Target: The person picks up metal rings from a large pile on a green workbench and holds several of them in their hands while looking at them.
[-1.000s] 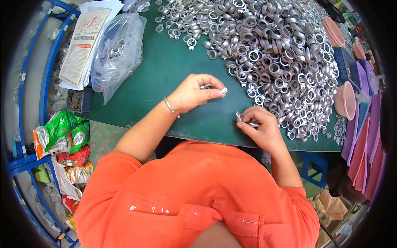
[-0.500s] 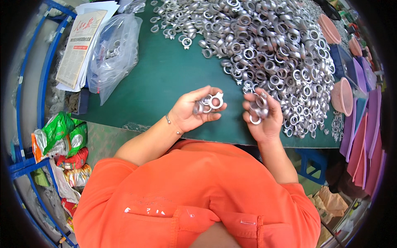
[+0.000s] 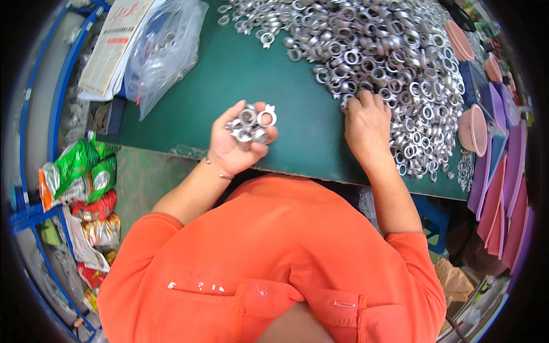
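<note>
My left hand [image 3: 231,140] is palm up above the near part of the green table [image 3: 303,123], its fingers curled round several silvery metal rings with small lugs [image 3: 247,119]. One ring stands up between the thumb side and the fingertips. My right hand [image 3: 366,123] is back-up at the near left edge of a large pile of such metal rings [image 3: 420,97]. Its fingers are bent down together among the rings, with the fingertips hidden, so what they grip cannot be made out.
Clear plastic bags [image 3: 166,54] and a stack of papers [image 3: 117,46] lie at the far left. Pink bowls [image 3: 472,130] and purple bins [image 3: 486,166] line the right side. A blue shelf frame [image 3: 40,220] with colourful packages [image 3: 86,177] stands to the left.
My right hand has turned over and moved forward to the pile; the rings it held are no longer visible in it. My left hand has drawn left, still holding its rings.
</note>
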Demonstrator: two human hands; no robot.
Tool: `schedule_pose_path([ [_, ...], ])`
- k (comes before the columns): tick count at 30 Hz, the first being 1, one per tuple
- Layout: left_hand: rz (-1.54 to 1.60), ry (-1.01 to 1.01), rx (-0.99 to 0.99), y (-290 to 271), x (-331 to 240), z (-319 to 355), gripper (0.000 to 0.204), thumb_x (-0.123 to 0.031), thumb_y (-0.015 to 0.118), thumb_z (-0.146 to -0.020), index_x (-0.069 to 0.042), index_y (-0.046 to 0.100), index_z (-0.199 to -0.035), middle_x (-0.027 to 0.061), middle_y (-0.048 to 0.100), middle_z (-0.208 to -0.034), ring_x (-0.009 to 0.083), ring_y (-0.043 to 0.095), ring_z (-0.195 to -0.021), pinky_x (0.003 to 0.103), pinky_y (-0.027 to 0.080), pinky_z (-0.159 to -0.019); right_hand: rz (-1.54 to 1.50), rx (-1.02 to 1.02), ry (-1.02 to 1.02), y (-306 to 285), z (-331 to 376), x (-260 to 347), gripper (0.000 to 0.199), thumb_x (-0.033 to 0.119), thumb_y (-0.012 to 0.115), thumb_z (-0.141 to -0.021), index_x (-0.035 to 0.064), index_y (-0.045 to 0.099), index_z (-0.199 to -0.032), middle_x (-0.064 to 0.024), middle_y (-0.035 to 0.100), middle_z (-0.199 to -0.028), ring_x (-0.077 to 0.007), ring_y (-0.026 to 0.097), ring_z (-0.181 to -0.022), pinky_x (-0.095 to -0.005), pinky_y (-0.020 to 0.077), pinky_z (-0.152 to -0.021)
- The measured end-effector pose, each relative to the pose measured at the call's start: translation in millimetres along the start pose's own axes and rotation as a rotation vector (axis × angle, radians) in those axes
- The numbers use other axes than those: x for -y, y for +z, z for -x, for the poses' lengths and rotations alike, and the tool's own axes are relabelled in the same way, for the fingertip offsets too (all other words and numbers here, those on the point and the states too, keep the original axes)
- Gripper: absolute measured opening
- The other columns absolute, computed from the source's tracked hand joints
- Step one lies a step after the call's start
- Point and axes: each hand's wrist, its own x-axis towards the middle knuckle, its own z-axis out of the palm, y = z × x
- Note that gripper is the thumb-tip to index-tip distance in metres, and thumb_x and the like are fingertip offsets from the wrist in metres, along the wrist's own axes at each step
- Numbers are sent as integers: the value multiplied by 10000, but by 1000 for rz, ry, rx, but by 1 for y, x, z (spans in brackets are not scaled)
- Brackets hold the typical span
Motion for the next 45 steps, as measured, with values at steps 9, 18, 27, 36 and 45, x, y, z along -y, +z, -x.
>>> schedule_pose_path([
  [9,-64,36,-298,-78,-3,136,335,-352,460,-892,-53,580,-987,128,562,-870,252,500,-745,297,420,-430,-1243,15,308,3,14,20,126,62,582,-866,-2,571,-974,-95,629,-967,-120,592,-746,-206,473,-589],
  [18,278,184,-877,-209,-7,-2,257,-334,548,-852,-88,574,-923,60,610,-832,203,574,-680,360,506,-652,-1423,147,392,-19,20,30,253,-3,625,-823,-14,549,-1064,-88,593,-1017,-116,585,-771,-228,501,-592],
  [27,43,312,-827,-227,-11,-2,213,-303,561,-850,-94,577,-894,50,605,-807,175,561,-645,339,494,-630,-1448,138,339,-6,36,40,349,-131,657,-718,-10,550,-1027,-70,473,-1054,-135,541,-887,-231,534,-727],
  [36,-1346,-94,-1023,-119,-9,77,178,-212,585,-828,-50,599,-901,39,597,-780,151,553,-658,312,470,-630,-2226,448,567,6,48,25,285,-3,612,-821,-45,543,-1094,-183,610,-1031,-189,618,-874,-253,538,-664],
  [45,-2131,-12,8,37,0,36,130,-130,608,-813,-4,619,-845,122,617,-797,261,599,-732,336,475,-645,-1294,212,634,-3,58,-30,145,2,609,-771,-6,604,-916,-76,622,-829,-184,572,-605,-279,442,-515],
])
